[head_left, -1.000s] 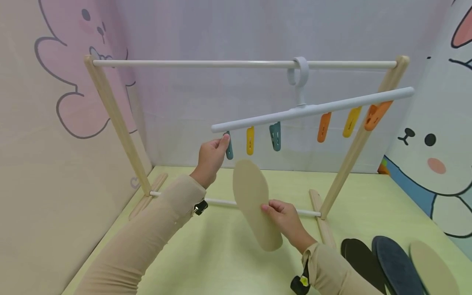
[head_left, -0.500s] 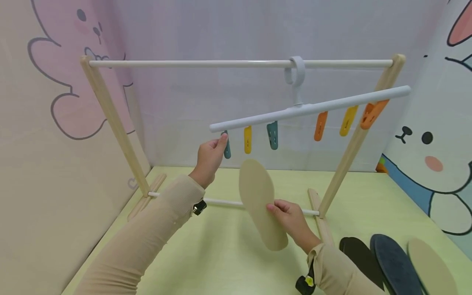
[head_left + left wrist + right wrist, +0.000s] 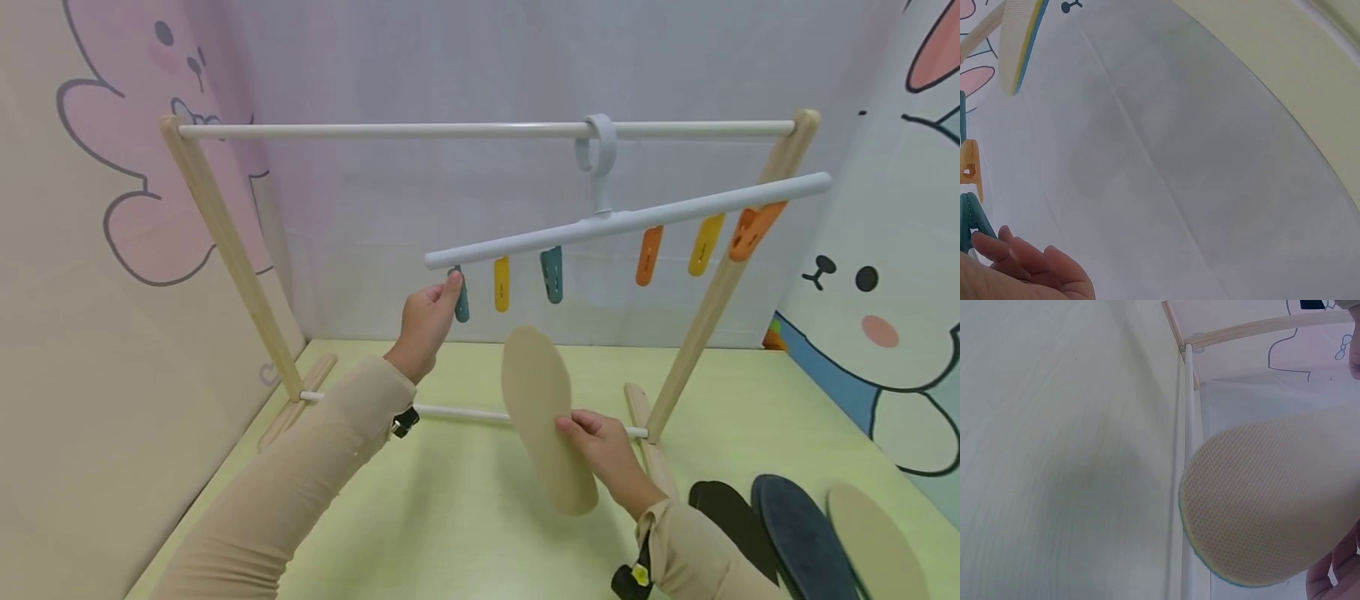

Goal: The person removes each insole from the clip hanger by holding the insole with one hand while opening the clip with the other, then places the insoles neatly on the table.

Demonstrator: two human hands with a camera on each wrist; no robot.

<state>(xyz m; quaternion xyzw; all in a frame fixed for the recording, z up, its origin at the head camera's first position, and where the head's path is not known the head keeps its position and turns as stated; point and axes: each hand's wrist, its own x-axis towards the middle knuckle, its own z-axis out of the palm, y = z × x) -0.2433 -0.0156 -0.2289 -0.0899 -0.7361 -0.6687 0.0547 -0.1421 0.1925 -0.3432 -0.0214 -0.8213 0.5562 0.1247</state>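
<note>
In the head view my left hand [image 3: 426,323] pinches the teal clothespin [image 3: 462,302] at the low left end of the white hanger [image 3: 525,242]. The left wrist view shows that clothespin [image 3: 979,215] between thumb and fingers. My right hand [image 3: 606,450] grips a beige insole [image 3: 542,400] by its right edge, holding it upright and tilted, below and right of the left hand. Its mesh face and thin coloured rim show on the insole [image 3: 1266,500] in the right wrist view. A yellow clothespin [image 3: 502,283] and another teal clothespin [image 3: 552,275] hang nearby.
The hanger hooks over the white rod [image 3: 375,131] of a wooden rack [image 3: 232,258] and slopes down leftward. Orange [image 3: 649,256] and yellow clothespins [image 3: 706,245] hang on its right half. Dark insoles [image 3: 802,533] and a beige insole [image 3: 873,533] lie on the table at right.
My right hand has moved the beige insole to the right, away from the left hand. The left hand stays on the teal clothespin. The view has shifted slightly.
</note>
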